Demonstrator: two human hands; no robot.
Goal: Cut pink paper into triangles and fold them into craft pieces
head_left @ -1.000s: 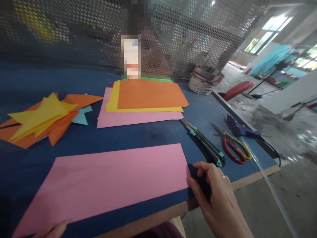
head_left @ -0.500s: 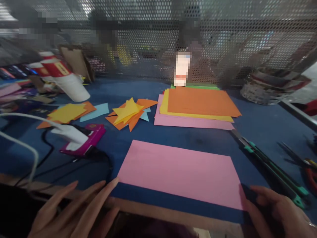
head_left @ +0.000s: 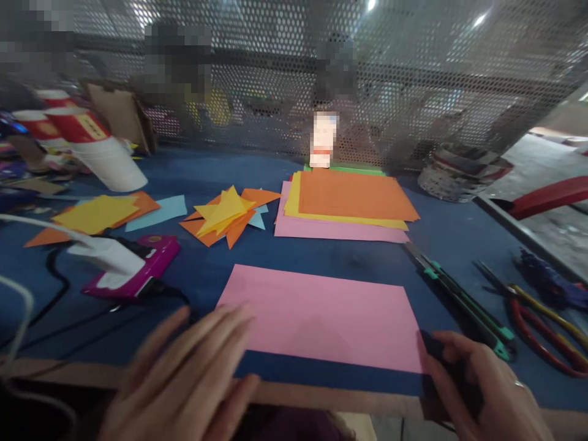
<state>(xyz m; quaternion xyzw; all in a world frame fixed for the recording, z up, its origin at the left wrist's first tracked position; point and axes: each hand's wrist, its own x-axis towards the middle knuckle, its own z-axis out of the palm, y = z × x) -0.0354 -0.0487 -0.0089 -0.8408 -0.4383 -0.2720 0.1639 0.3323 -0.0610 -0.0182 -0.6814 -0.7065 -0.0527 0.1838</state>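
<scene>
A pink sheet of paper (head_left: 316, 318) lies flat near the front edge of the table. My left hand (head_left: 193, 373), somewhat blurred, reaches over its left edge with fingers stretched out. Whether those fingertips press on the paper I cannot tell. My right hand (head_left: 478, 380) is at the sheet's lower right corner, its thumb touching the edge and its index finger bent a little apart from the thumb. A green utility knife (head_left: 463, 300) lies to the right of the sheet. Beyond the sheet rests a stack of orange, yellow and pink paper (head_left: 353, 195).
Cut yellow and orange paper stars (head_left: 225, 211) lie left of the stack. A purple power adapter (head_left: 156, 260) with cables sits at left, near paper cups (head_left: 114, 165). Red-handled scissors (head_left: 542, 331) lie at right. A perforated metal screen (head_left: 266, 79) stands behind.
My left hand has moved right and forward, over the pink sheet's left edge. My right hand stays at the right corner. The whole view has shifted, showing more of the right side.
</scene>
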